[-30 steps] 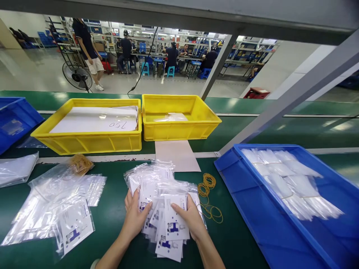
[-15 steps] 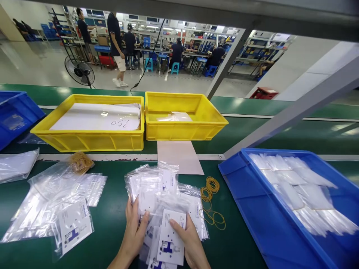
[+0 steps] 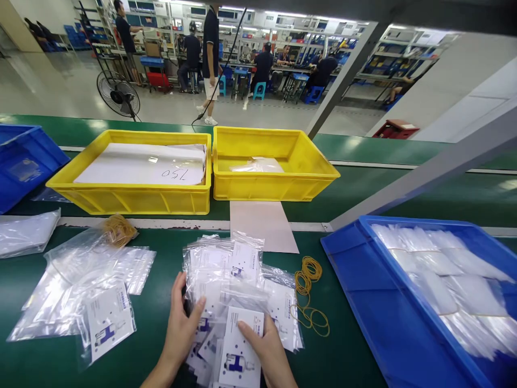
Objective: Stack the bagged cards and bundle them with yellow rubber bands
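A pile of clear zip bags with printed white cards (image 3: 238, 280) lies on the green bench in front of me. My left hand (image 3: 180, 326) rests on the pile's left side, fingers curled over a bagged card. My right hand (image 3: 266, 350) holds a white card with a blue picture (image 3: 240, 350) at the pile's near edge, fingers pinching its top. Yellow rubber bands (image 3: 309, 293) lie loose just right of the pile.
Loose empty bags and one bagged card (image 3: 81, 291) lie at left. Two yellow bins (image 3: 133, 202) (image 3: 278, 186) stand behind, one holding paper sheets. A blue bin (image 3: 363, 302) of bundled bags sits at right, another blue bin (image 3: 24, 167) far left. People work beyond.
My view tilted slightly up and left. Both hands slid toward me along the pile; the right hand keeps the white card. A person in the background walked to the right.
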